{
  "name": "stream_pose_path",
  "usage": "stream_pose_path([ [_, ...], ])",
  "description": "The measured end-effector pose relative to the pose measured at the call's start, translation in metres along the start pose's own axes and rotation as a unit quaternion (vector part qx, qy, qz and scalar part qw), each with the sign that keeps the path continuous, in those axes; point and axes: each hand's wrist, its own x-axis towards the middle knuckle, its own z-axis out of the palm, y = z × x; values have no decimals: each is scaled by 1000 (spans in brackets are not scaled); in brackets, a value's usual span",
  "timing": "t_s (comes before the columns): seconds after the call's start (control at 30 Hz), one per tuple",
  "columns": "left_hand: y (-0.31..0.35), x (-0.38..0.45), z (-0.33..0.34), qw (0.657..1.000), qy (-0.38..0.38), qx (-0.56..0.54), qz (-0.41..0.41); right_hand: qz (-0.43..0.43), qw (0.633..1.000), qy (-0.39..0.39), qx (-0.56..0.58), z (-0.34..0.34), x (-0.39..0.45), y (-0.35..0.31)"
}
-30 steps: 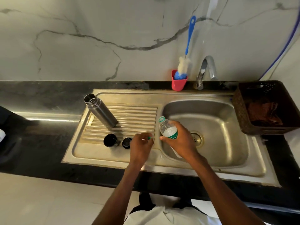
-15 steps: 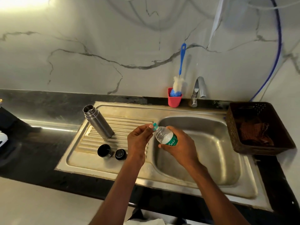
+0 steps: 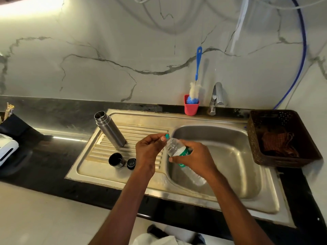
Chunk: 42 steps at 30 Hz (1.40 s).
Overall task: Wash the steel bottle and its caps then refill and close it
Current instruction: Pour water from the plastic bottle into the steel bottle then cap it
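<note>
Your steel bottle (image 3: 110, 129) stands open-mouthed on the ribbed draining board (image 3: 123, 138), at its far left, and looks to lean toward the wall from this angle. Its two caps sit nearer you on the same board: the larger cup cap (image 3: 116, 160) and, just to its right, the small black cap (image 3: 131, 163). Your right hand (image 3: 195, 157) is wrapped around a clear plastic water bottle (image 3: 176, 149) with a green label, held tilted over the left edge of the sink basin (image 3: 230, 156). Your left hand (image 3: 150, 150) pinches its green cap (image 3: 167, 136) at the neck between fingertips and thumb. The steel sink is set into a dark stone counter (image 3: 53, 121). Against the far wall a red cup (image 3: 191, 107) holds a blue-handled bottle brush (image 3: 197, 68), with the chrome tap (image 3: 216, 96) just to its right. A brown plastic basket (image 3: 283, 138) holding a cloth sits on the right. The wall is pale marble with grey veins, and a blue hose (image 3: 303, 50) runs down it on the right.
</note>
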Motion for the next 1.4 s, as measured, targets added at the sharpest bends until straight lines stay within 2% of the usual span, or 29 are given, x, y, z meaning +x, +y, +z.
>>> stream_pose_path([
  [0.07, 5, 2, -3, 999, -35, 4, -22, 79, 967, -136, 201, -11, -7, -1],
  [0.1, 7, 4, -3, 998, -44, 8, -34, 108, 944, -174, 258, -16, -11, -2],
  [0.17, 10, 5, -5, 998, -32, 6, -45, 127, 934, -178, 281, -19, -13, 5],
  [0.3, 13, 11, -7, 994, 88, -50, -45, 57, 976, -132, 162, -11, -6, 21],
  [0.4, 11, 21, -8, 982, 150, -102, -50, 25, 988, 7, 151, 1, -11, 22],
  [0.47, 7, 26, -6, 981, 143, -123, -47, 41, 975, 94, 197, 12, -12, 16],
  [0.53, 4, 29, -2, 983, 126, -127, -43, 146, 949, 126, 249, 13, -6, 9],
  [0.57, 5, 29, 2, 985, 116, -121, -42, 225, 926, 96, 287, 9, -1, 10],
  [0.63, 7, 32, 6, 990, 92, -100, -34, 334, 876, -30, 348, -1, 3, 14],
  [0.67, 9, 35, 7, 993, 77, -90, -24, 348, 858, -71, 370, -2, 4, 19],
  [0.73, 13, 41, 7, 996, 57, -70, 1, 335, 852, -81, 393, 6, 9, 26],
  [0.77, 15, 46, 5, 996, 57, -67, 9, 312, 865, -44, 391, 14, 11, 25],
  [0.8, 16, 51, 0, 995, 65, -70, 9, 265, 889, 30, 372, 25, 15, 25],
  [0.87, 17, 58, -8, 992, 79, -94, -8, 118, 924, 215, 294, 41, 24, 22],
  [0.9, 17, 63, -13, 991, 77, -107, -18, 50, 923, 273, 267, 47, 28, 17],
  [0.93, 16, 66, -17, 991, 70, -113, -22, 18, 919, 302, 254, 50, 31, 15],
  [0.97, 15, 70, -21, 991, 60, -114, -23, 43, 916, 310, 251, 52, 35, 12],
  [1.0, 14, 73, -24, 993, 50, -108, -22, 115, 912, 299, 255, 52, 39, 14],
  [1.07, 14, 81, -26, 995, 48, -81, -17, 283, 896, 168, 297, 52, 42, 13],
  [1.1, 13, 84, -27, 996, 50, -70, -14, 324, 886, 92, 319, 53, 42, 12],
  [1.13, 14, 87, -30, 997, 46, -65, -11, 331, 886, 45, 320, 54, 42, 13],
  [1.27, 16, 96, -45, 998, 28, -63, 2, 208, 938, -1, 276, 56, 32, 11],
  [1.4, 16, 106, -59, 995, -40, -93, -12, 111, 956, -54, 266, 68, 28, 3],
])
